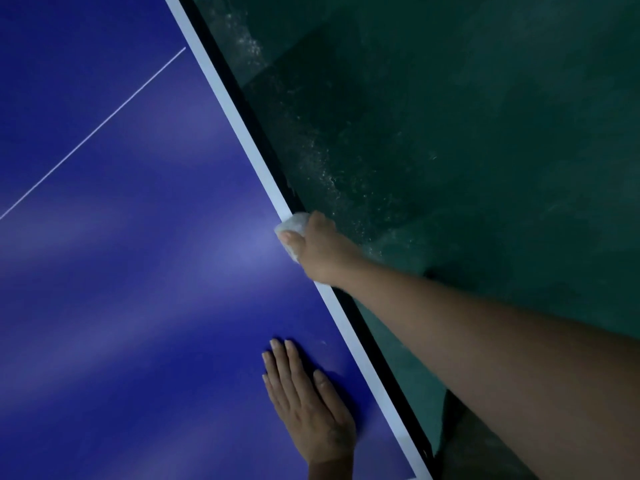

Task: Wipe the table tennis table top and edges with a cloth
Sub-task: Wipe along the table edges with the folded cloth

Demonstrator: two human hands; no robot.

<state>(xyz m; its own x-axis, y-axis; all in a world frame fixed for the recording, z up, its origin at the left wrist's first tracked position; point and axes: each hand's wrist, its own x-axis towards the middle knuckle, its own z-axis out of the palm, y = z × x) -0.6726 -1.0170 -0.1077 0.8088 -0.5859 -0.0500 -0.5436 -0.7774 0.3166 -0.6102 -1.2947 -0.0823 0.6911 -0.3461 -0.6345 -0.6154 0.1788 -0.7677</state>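
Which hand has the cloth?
The right hand, gripping the cloth on the table's white edge stripe. The left hand lies flat on the blue top, holding nothing.

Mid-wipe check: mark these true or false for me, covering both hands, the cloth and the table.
1. The right hand holds the white cloth at the white border stripe. True.
2. The left hand lies flat on the blue table top. True.
3. The cloth sits on the thin white centre line. False: it is at the border stripe, away from that line.
4. The left hand grips a second cloth. False: it holds nothing.
5. The floor is red. False: dark green.
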